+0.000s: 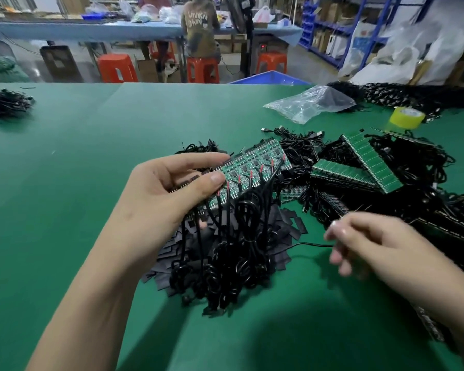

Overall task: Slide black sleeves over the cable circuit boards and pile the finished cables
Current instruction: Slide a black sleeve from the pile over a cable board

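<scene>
A green table [65, 210] fills the view. At its far left edge lies a dark pile [6, 103] of cables; whether those are finished ones cannot be told. To the right, more panels [370, 162] of green boards lie tangled in black wire. Near the middle, flat black sleeves [287, 226] are heaped on the table.

Above that heap the left hand [166, 188] holds one panel [255, 164] tilted up and to the right. Its thumb [214, 179] is pressed on the top face and the other fingers are curled underneath. The panel's boards appear bare, none sleeved. Their cables [241, 236] hang from the lower edge in coiled loops and rest on the sleeves.

The right hand [381, 242] is blurred, low and to the right, well apart from the panel. Its fingers are loosely bent. One loose cable [306, 245] runs along the table to its fingertips, but whether they pinch it cannot be told.

The step in hand looks like the start of sleeving this panel: picking out one cable or a sleeve. The next move likely calls for one sleeve taken from the heap, opened, threaded over a single cable and slid up onto its board while the left hand steadies the panel. The tangled loops could snag.
</scene>
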### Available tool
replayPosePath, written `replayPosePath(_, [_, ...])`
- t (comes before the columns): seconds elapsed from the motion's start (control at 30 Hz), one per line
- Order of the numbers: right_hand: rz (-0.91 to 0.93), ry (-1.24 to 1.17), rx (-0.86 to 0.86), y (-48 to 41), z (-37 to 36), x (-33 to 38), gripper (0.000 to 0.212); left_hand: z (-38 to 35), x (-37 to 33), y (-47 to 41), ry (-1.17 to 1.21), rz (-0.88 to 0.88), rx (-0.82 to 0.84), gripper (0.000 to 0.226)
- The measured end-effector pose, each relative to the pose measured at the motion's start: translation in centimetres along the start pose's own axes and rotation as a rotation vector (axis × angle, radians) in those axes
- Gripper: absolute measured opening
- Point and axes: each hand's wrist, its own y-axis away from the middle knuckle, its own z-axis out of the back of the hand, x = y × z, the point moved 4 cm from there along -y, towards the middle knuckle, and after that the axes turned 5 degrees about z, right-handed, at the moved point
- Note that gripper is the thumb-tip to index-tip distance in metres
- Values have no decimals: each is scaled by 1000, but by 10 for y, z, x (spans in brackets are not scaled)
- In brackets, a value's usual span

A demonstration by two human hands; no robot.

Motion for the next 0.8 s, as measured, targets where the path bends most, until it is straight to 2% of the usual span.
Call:
replayPosePath(0.07, [150, -235, -122, -5, 0, 28, 38, -4, -4, 4, -20, 0, 53, 33])
replayPosePath(0.1, [185, -324, -121, -8, -4, 36, 41, -7, -5, 5, -23, 0, 82, 33])
replayPosePath(0.2, [112, -420, -1, -17, -28, 48, 77, -16, -9, 10, 3, -1, 126, 35])
replayPosePath(0.23, [115, -486, 27, -17, -36, 53, 76, -18, -8, 11, 12, 4, 124, 35])
replayPosePath(0.3, [174, -676, 55, -18, -47, 61, 41, -19, -4, 12, 38, 21, 105, 33])
replayPosePath(0.33, [184, -734, 37, -17, -49, 62, 34, -19, 0, 13, 53, 35, 96, 33])
replayPosePath(0.47, [129, -726, -69, -19, -54, 48, 34, -13, 16, 22, 95, 92, 114, 33])
replayPosePath(0.53, [70, -789, -116, -16, -56, 42, 31, -12, 24, 27, 183, 153, 123, 26])
replayPosePath(0.57, [42, -827, -129, -14, -57, 40, 36, -11, 27, 29, 221, 173, 118, 20])
replayPosePath(0.63, [-25, -839, -128, -9, -56, 34, 62, -9, 30, 33, 255, 181, 110, 13])
replayPosePath(0.77, [-118, -881, -55, 3, -51, 26, 105, -15, 28, 42, 354, 182, 145, 20])
replayPosePath(0.8, [-133, -882, -41, 4, -49, 23, 104, -17, 30, 42, 369, 196, 166, 19])
